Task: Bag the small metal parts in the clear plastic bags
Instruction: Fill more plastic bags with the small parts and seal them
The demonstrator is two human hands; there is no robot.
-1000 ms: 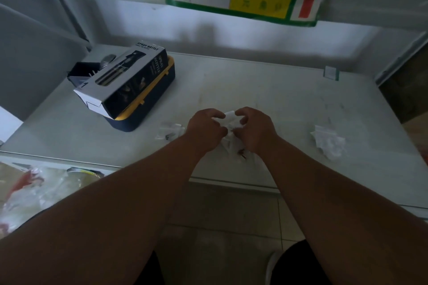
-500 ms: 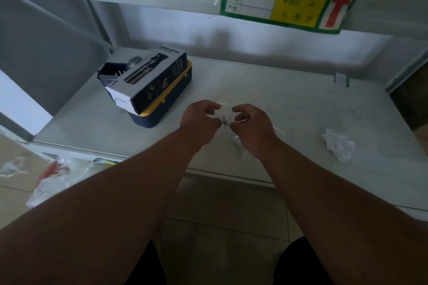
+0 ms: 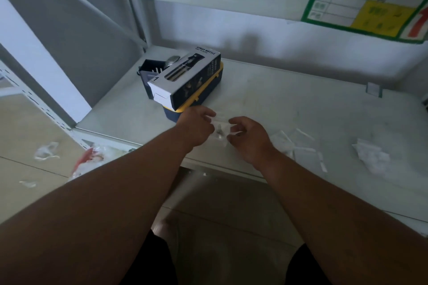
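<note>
Pinching clear plastic bag (image 3: 220, 131) from both sides: left hand (image 3: 196, 126) clamping fingers on left edge, right hand (image 3: 249, 136) gripping right edge with curled fingers, likely stretching mouth for sealing. Holding small metal part (image 3: 218, 133) inside bag, dark, blurred. Hovering just above shelf (image 3: 289, 104) front edge. Lying at 3 o'clock: more bags (image 3: 291, 143), contents unreadable. Sitting at 11 o'clock: spray bottle box (image 3: 185, 76). Hiding fingertips behind plastic.

The blurred clear bag (image 3: 221, 131) hides its contents (perhaps small metal parts).
</note>
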